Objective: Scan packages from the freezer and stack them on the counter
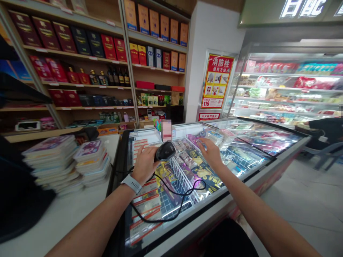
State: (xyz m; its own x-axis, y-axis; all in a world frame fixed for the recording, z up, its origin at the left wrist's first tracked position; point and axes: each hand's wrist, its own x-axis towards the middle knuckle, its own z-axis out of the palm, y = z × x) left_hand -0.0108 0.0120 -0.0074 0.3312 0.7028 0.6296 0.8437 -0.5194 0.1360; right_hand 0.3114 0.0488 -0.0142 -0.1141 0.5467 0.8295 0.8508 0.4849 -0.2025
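Shelves of boxed goods line the wall behind a glass-topped freezer; a white counter with stacks of flat packs adjoins it on the left. The left hand is closed around a black handheld scanner, positioned over the freezer top. Its cable loops across the glass. The right hand extends over the freezer with fingers curled; whether this grip holds anything cannot be told. Wire baskets with packets show below the glass. Step in hand, as judged: positioning the scanner, right hand alongside. Any further scanner movement would call for a firm left grip, cable slack and clearance from the right forearm.
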